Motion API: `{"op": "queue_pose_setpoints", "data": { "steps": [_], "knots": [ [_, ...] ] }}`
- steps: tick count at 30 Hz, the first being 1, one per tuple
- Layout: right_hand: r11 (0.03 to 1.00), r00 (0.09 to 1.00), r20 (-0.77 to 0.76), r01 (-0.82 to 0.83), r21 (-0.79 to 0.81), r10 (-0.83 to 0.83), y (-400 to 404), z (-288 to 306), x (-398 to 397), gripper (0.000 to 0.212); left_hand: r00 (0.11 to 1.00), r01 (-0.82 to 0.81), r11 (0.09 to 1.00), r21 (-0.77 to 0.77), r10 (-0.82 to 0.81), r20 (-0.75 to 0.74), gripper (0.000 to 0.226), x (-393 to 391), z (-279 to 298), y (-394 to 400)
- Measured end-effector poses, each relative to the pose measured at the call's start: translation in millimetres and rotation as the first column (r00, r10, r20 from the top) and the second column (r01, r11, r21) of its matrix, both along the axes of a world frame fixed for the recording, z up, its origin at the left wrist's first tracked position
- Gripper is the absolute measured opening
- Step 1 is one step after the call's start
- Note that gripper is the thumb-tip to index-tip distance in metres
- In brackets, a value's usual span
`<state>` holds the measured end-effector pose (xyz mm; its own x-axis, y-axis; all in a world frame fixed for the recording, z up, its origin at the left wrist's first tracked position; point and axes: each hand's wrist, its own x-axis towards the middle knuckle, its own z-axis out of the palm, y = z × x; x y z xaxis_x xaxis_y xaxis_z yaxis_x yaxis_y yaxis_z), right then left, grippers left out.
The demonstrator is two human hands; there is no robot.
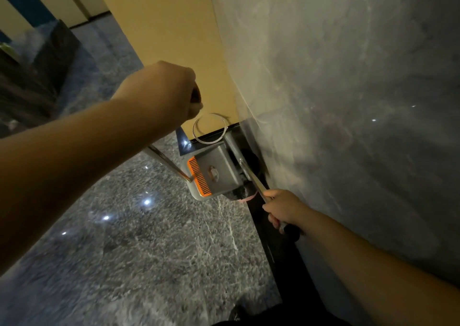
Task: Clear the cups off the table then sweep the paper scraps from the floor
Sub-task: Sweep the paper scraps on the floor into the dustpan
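Observation:
My left hand [164, 89] grips the dark top of a long metal handle [164, 157] that runs down to a grey dustpan [214, 170] with an orange comb edge. The dustpan stands on the floor in the corner where two walls meet. My right hand [281, 207] holds the metal broom handle [251, 176], low and close to the grey wall. The dark broom head [251, 160] sits behind the dustpan against the wall base. A thin white loop [210, 129] hangs by my left hand. No cups or paper scraps are in sight.
The floor [149, 238] is polished grey speckled stone with light reflections. A yellow wall [174, 39] is ahead and a grey marbled wall [348, 101] on the right, with a black skirting [263, 226]. A dark blurred seat [42, 69] stands at the far left.

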<state>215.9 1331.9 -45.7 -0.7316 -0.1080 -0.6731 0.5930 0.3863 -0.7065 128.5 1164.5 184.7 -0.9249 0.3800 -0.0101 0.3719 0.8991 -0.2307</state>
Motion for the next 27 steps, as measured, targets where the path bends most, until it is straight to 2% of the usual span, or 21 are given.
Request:
{"op": "queue_pose_setpoints", "data": {
  "steps": [2,9,17,25,27],
  "knots": [
    [1.0,1.0,-0.006,0.007,-0.003,-0.007,-3,2,2,0.033,1.0,-0.005,1.0,0.014,0.005,-0.008,0.03,4,1,-7],
    [0.97,0.981,0.017,0.192,-0.147,-0.191,-16,10,17,0.029,0.996,-0.085,0.994,0.066,0.086,-0.012,0.028,26,-7,-26],
    [0.963,0.978,0.028,0.21,-0.167,-0.209,-24,29,41,0.035,0.97,-0.24,0.941,0.239,0.245,0.008,0.016,66,-33,-52],
    [0.978,0.988,-0.023,0.146,-0.15,-0.151,-38,43,61,0.038,0.932,-0.347,0.863,0.368,0.36,0.036,0.032,95,-41,-90],
    [0.983,0.992,-0.035,0.116,-0.143,-0.122,-42,48,65,0.037,0.919,-0.371,0.845,0.384,0.394,0.021,0.029,104,-40,-102]
  ]
}}
